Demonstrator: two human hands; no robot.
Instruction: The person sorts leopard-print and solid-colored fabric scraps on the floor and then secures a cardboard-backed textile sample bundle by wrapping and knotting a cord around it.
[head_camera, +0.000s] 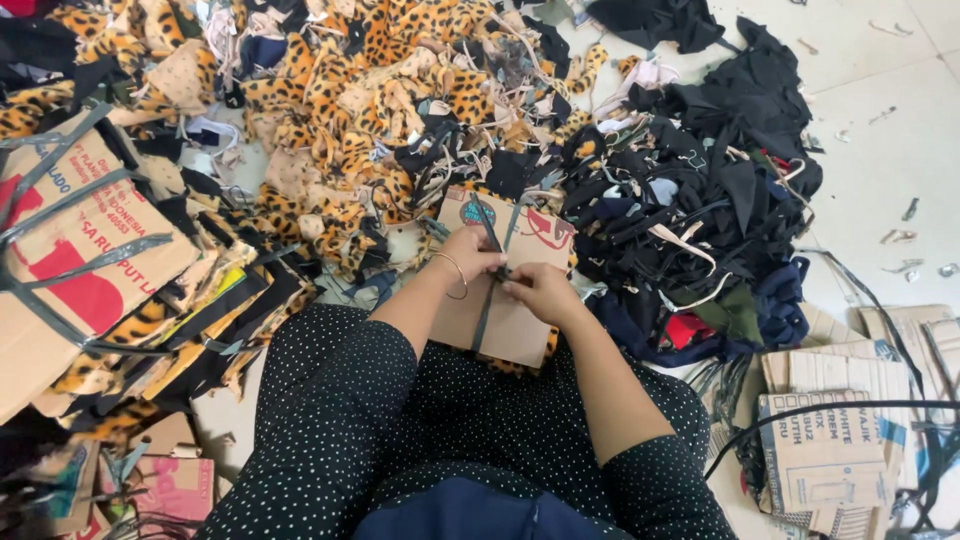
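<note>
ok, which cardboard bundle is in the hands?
The small cardboard bundle at centre, dark strap across it, under both hands; the big strapped one lies untouched at left.

Cardboard bundle (505, 290) on lap, scrap heaps (360, 110) beyond, flattened boxes (840, 430) rightward

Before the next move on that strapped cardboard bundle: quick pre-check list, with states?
1. Both hands on the work: left hand and right hand meet at the dark strap. ok
2. Strap runs the length of the cardboard bundle. ok
3. Strap knotted or locked: hidden under the fingers. cannot tell
4. Bundle steady, resting at the knees. ok
5. Space round it: leopard-print scraps and black scraps crowd its far edge. not ok
</note>
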